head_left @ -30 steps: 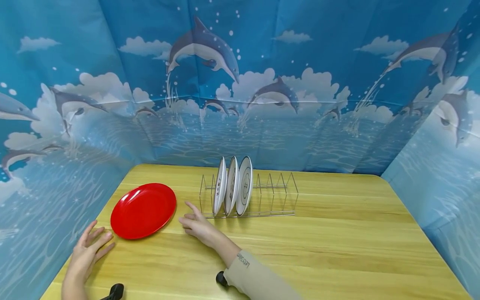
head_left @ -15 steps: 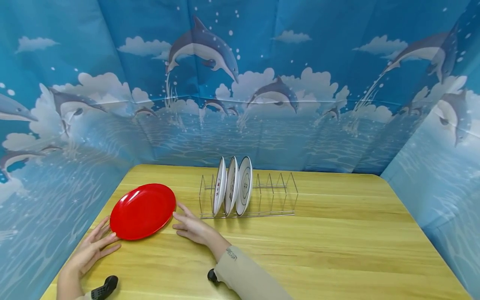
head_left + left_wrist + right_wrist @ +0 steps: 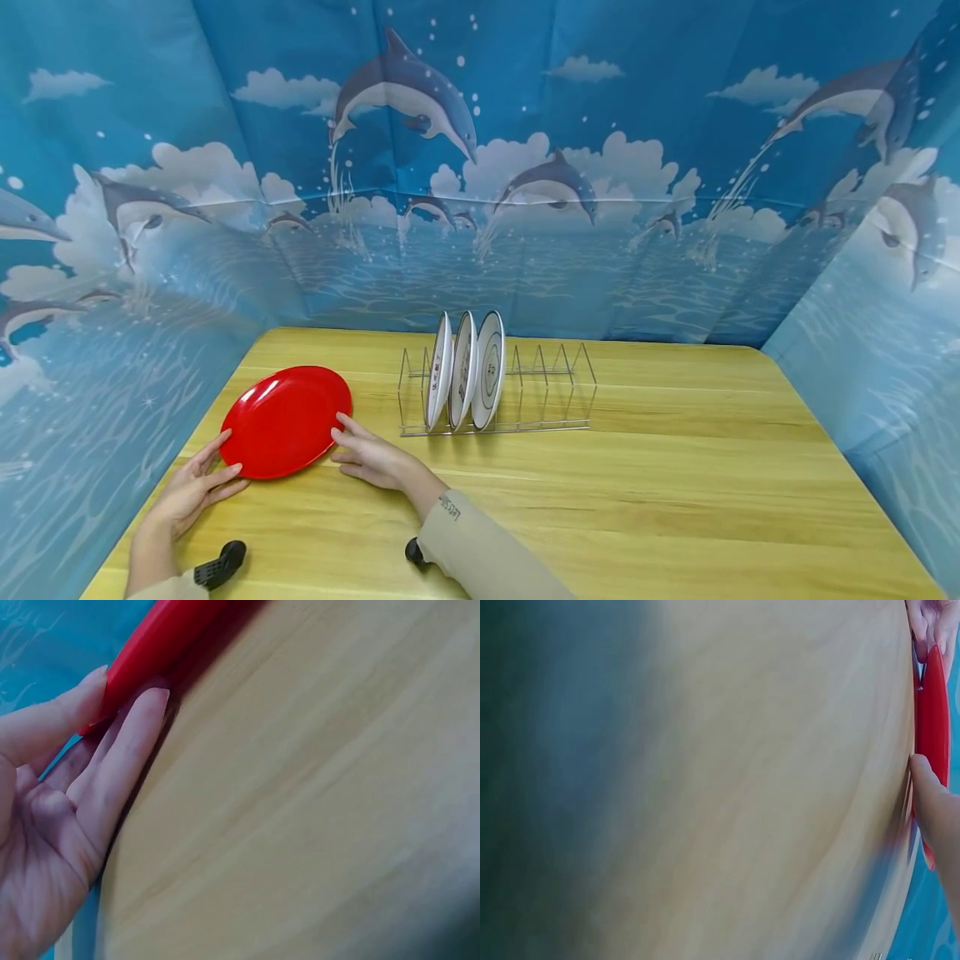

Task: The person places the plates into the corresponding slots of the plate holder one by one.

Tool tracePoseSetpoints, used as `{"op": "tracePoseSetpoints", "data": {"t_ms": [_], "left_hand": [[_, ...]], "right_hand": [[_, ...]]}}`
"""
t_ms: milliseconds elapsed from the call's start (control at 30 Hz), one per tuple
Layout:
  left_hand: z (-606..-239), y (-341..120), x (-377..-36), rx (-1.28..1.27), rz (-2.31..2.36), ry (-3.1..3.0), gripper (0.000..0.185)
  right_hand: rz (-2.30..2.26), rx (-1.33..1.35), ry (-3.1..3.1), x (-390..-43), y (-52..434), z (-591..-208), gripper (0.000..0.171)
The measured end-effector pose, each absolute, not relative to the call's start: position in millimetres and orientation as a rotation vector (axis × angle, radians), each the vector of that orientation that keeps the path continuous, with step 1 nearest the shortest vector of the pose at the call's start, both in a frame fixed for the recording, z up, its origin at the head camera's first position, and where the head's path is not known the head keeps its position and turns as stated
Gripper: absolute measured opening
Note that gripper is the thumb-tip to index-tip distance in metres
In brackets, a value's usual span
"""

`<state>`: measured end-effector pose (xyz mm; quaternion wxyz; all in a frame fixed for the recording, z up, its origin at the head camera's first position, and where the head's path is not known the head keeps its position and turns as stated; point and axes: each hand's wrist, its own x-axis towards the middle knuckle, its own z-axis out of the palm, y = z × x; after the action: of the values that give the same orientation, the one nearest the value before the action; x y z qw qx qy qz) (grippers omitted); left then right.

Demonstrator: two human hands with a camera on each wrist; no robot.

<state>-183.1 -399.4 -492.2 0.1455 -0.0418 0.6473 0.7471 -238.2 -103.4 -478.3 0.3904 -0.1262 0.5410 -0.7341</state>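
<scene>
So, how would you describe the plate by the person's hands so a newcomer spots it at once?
Find the yellow wood-grain table before the dolphin-print curtain. On its left part, left of the wire plate rack, the red plate is between the left hand and right hand. Its glossy red sets it apart from the three white plates standing in the rack.
</scene>
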Motion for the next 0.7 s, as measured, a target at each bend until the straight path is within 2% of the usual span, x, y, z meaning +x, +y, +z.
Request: {"op": "tracePoseSetpoints", "data": {"t_ms": [333, 700], "left_hand": [[-489, -384, -183, -0.207, 2.238, 1.903, 0.081], [-451, -350, -190, -0.103, 2.518, 1.732, 0.075]], "right_hand": [[-1.868, -0.363, 1.463, -238, -103, -478, 0.065], [-2.053, -0.532, 1.859, -238, -109, -463, 0.061]]}}
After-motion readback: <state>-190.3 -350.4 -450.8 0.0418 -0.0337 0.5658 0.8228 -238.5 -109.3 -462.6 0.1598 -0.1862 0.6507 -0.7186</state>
